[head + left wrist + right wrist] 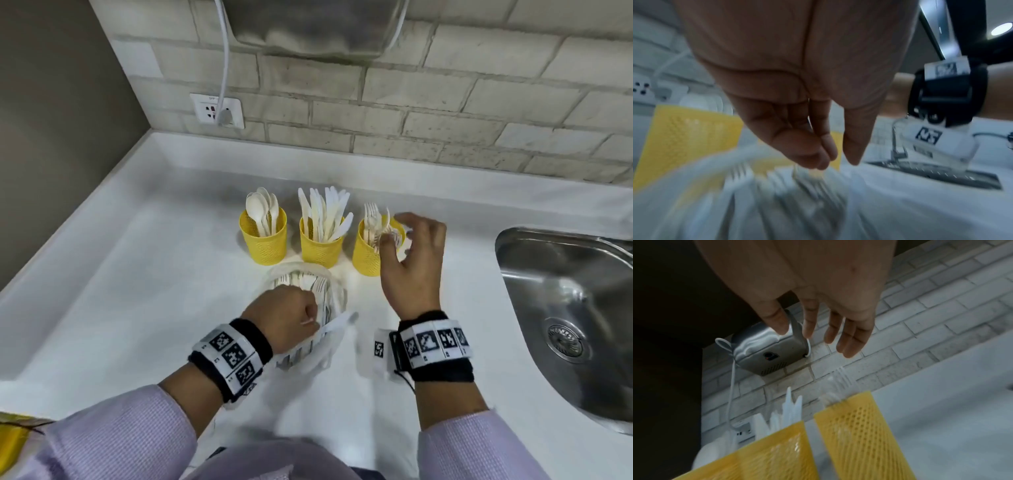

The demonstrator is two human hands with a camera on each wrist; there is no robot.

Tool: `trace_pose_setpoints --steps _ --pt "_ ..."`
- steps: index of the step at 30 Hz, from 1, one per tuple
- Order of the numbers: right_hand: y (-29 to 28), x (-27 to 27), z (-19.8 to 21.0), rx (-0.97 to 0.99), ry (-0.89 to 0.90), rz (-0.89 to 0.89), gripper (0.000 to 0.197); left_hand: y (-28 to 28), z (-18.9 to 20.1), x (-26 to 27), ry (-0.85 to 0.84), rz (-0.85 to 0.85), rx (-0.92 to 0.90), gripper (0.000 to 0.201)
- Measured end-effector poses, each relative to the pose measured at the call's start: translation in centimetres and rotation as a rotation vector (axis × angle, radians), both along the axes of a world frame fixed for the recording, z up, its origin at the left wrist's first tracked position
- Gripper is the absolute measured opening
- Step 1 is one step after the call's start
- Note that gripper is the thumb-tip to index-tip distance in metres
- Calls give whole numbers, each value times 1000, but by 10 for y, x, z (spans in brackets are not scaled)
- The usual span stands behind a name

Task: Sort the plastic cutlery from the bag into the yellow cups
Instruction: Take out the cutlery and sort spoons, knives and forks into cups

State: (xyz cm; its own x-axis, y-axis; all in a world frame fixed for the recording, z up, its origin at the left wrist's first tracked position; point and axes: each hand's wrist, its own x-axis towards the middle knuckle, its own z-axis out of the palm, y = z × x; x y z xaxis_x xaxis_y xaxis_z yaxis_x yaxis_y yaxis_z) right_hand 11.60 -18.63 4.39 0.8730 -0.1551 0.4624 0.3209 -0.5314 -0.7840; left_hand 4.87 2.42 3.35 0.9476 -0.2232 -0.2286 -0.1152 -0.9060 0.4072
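Reaching into the clear plastic bag [308, 308] with the left hand [286, 317]; its fingers [813, 155] are pressed together, tips down on the white forks [803, 180] inside. Whether they pinch one cannot be told, as the wrist view is smeared.

Bag lies on the white counter [137, 274], just in front of the middle cup, mouth toward the cups.

Three yellow perforated cups in a row:
- left cup [263, 243]: spoons [262, 209], bowls up.
- middle cup [320, 248]: knives [325, 210], blades up.
- right cup [368, 253]: forks, tines up [371, 214].

Right hand [412, 263] hovers over the right cup, partly covering its rim. Fingers [851, 340] spread and relaxed, nothing held; right wrist view shows them clear above the fork tines.

Steel sink [565, 308] to the right of the counter. Brick-pattern wall [428, 102] behind, with a wall socket [217, 110] and a plugged-in white cord [224, 58] running up to a metal box [768, 352].
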Motion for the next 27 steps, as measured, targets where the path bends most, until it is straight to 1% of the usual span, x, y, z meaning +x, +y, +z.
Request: trace_pose_setpoints --steps 1,3,6,8,10,12,13,15,17,19,21,22,24,27 --pt "3 -11 -7 30 30 7 29 -1 -9 -4 49 -12 22 14" --pt "8 -34 -23 28 96 64 25 -4 -25 -11 86 -7 42 17" --pt "12 -62 -44 -30 202 133 23 -8 -37 -18 29 -7 74 17" --pt "12 -75 -50 -30 249 136 23 -11 -36 -22 -20 -2 65 16" --pt "11 -85 -51 -20 260 122 23 -12 -32 -24 -55 82 -5 18" --pt "11 -91 -50 -16 254 115 24 -9 -30 -25 -71 219 -94 21" --pt "12 -92 -51 -16 255 118 24 -7 -29 -25 -56 274 -122 26" --pt "16 -94 -53 -42 269 137 24 -3 -30 -27 0 322 -127 41" --pt "25 -95 -55 -116 285 206 25 3 -33 -31 3 350 -116 49" --pt "36 -96 -56 -208 308 328 22 8 -35 -33 -27 389 -124 51" --pt "45 -96 -58 -345 396 435 16 13 -37 -34 -35 427 -113 57" --pt "48 -95 -59 -443 460 463 19 15 -38 -33 -24 439 -96 61" --pt "52 -92 -59 -599 569 447 28 18 -38 -31 11 437 -45 69" --pt "54 -85 -57 -618 642 363 28 20 -36 -25 66 455 17 71"
